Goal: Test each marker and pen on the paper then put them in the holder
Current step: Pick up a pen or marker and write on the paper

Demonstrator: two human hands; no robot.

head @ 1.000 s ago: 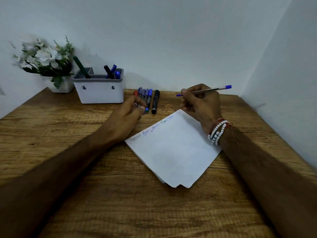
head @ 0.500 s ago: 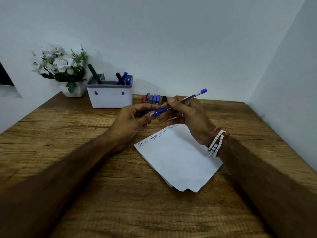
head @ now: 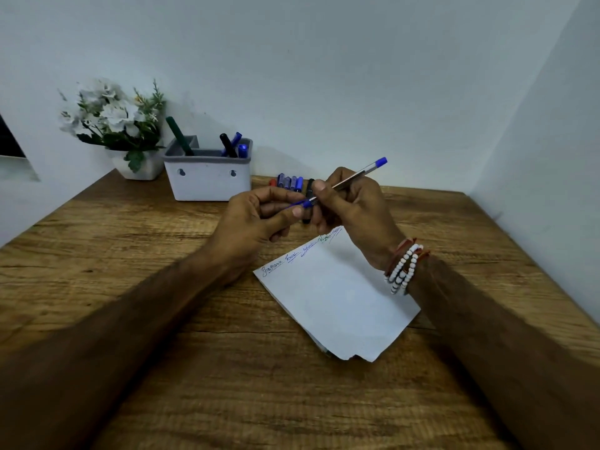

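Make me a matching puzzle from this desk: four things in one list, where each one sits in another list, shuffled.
Things
1. pen
2. green marker
3. paper
4. flowers

Places
A. flat on the table
B. leaning in the left end of the holder
C. held between the left hand and right hand
D. in a pot left of the holder

Pairs: 1-C, 2-B, 3-A, 4-D
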